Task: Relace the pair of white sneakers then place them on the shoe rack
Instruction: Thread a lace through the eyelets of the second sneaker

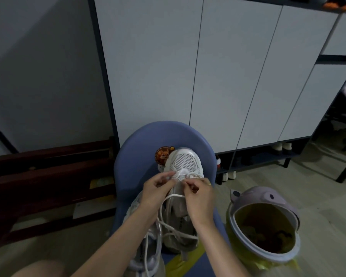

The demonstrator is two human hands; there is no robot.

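- Wooden frame (48, 176): dark, low, lies on the floor at far left. Not part of the job.
- Blue chair (140, 140): serves as the bench. Both sneakers rest on its seat, toes toward the backrest. A round cartoon sticker (162, 155) sits on the seat just beside the upper toe.
- 2nd sneaker (146, 254): low in view, partly under the left forearm, loose lace across it. Eyelet state can't be read.
- Left hand (155, 191): grip pinched, thumb & forefinger on the lace (173, 195) at the lowest eyelets.
- Sneaker in work (185, 162): white, mesh toe, lies lengthwise on the seat. Lacing looks to be at the 1st row near the toe, so the job reads as early.
- Right hand (198, 193): grip pinched on the other lace end, close to the opposite eyelet. Ring on one finger.
- Procedure (judgement): even up both ends before crossing. Feed the tip straight thru each eyelet, keep the lace flat w/o twist, snug each row before the next. Slack loops toward the heel could snag; keep them clear.
- Bin (268, 254): animal-face lid swung back, yellow liner, stands on the floor right of the chair. Holds dark & yellowish waste; items can't be told.
- Shoe rack (268, 156): open shelf under the white cabinet doors, behind the chair. Holds several shoes; dim, types unclear.
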